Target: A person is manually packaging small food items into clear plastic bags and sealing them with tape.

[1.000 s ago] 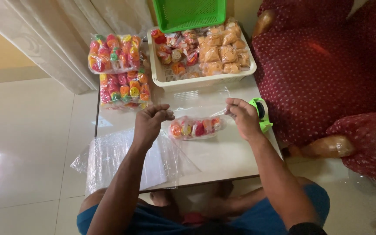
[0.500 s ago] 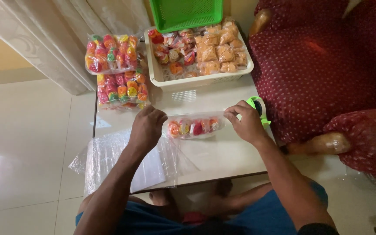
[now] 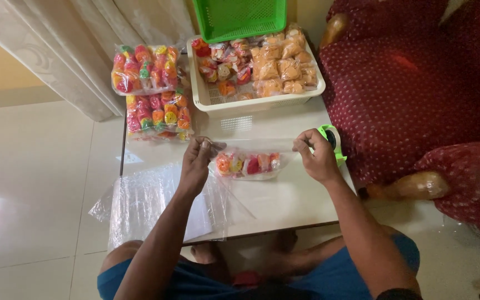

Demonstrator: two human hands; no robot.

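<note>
A small clear bag of red, orange and yellow sweets (image 3: 246, 164) lies on the white table (image 3: 273, 200). My left hand (image 3: 198, 158) pinches the bag's left top corner. My right hand (image 3: 316, 156) pinches the right end of the bag's open top, which is stretched flat between both hands. A green tape dispenser (image 3: 330, 141) sits just behind my right hand, touching it.
A cream basket (image 3: 251, 103) of wrapped sweets stands at the table's back, a green basket (image 3: 240, 16) behind it. Two filled sweet packs (image 3: 154, 89) lie at back left. A stack of clear bags (image 3: 145, 203) overhangs the front left edge. A red sofa (image 3: 418, 89) is right.
Both hands have spread apart along the bag's top, pulling it taut. The sweet bag has stayed in about the same place on the table.
</note>
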